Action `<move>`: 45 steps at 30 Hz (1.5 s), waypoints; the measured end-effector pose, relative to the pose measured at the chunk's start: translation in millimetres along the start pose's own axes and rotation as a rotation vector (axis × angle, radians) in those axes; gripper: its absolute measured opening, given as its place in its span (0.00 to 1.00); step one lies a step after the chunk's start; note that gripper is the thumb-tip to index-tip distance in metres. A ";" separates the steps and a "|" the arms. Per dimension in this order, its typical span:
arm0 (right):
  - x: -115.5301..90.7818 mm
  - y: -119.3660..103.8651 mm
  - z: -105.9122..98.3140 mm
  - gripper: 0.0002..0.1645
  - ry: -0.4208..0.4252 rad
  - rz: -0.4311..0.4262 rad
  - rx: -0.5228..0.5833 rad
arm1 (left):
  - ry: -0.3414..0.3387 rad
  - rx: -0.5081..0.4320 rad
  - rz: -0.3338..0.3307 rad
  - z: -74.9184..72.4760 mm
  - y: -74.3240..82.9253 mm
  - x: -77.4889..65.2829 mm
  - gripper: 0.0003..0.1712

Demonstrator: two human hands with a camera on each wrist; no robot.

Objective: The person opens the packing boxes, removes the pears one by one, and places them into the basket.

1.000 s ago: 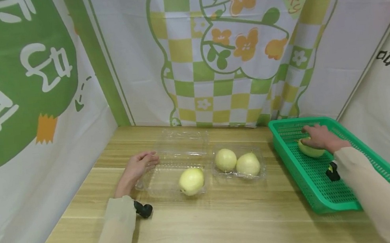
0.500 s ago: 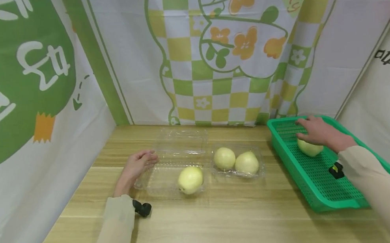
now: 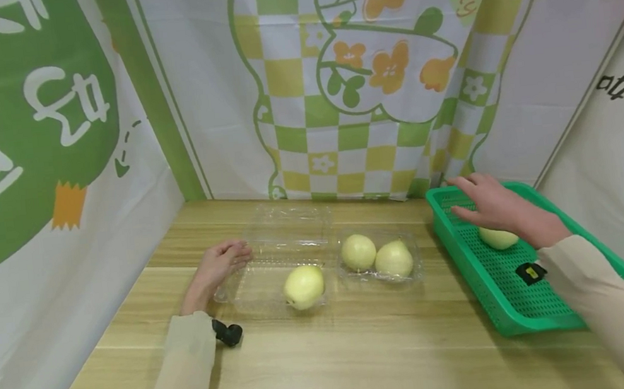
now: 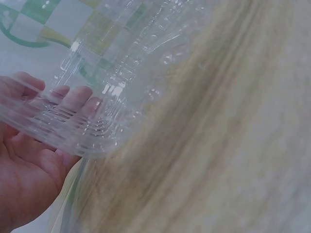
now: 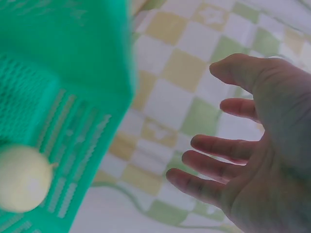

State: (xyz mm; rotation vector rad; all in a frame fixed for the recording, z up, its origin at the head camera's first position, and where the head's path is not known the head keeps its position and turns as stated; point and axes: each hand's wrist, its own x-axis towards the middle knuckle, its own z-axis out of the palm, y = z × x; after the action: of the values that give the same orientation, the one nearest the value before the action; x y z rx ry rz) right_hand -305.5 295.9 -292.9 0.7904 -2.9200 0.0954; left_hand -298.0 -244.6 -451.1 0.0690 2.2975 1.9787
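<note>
My left hand [image 3: 222, 266] rests at the left end of an open clear plastic clamshell box [image 3: 258, 284], its relaxed fingers touching the plastic. In the left wrist view, its fingers [image 4: 77, 99] show through the clear wall. One pale yellow pear [image 3: 304, 287] sits at the box's right end; the transparent lid [image 3: 292, 222] leans back behind. My right hand [image 3: 490, 204] hovers over the far end of a green basket [image 3: 471, 273], fingers spread and holding nothing. Below that hand a pear [image 3: 498, 238] lies in the basket, partly covered by it; the right wrist view shows this pear [image 5: 24, 178] apart from the fingers.
A second clear plastic box [image 3: 416, 266] holds two pears [image 3: 359, 252] between the clamshell and the basket. Printed cloth [image 3: 335, 141] hangs along the table's back edge, with more cloth at both sides. The wooden table [image 3: 330, 370] extends in front.
My right hand has risen off the pear in the basket and shifted back and left, its fingers opening out. The pear stays in the basket. My left hand stays at the clamshell.
</note>
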 end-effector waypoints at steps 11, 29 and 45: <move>4.0 -52.7 -10.6 0.38 0.055 -0.058 0.069 | 0.007 0.004 0.002 -1.0 -0.7 0.4 0.29; 12.3 -108.8 17.0 0.34 0.180 -0.248 0.135 | 0.012 -0.026 -0.003 0.4 -2.4 4.0 0.27; 42.7 -172.5 50.8 0.33 0.170 -0.368 0.192 | 0.000 -0.015 0.011 -0.3 -2.0 2.4 0.30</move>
State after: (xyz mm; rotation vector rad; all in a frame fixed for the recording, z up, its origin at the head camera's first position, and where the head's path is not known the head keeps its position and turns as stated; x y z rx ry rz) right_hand -259.6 121.4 -332.6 1.2666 -2.5846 0.3920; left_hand -300.4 -244.9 -453.2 0.0802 2.2875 2.0009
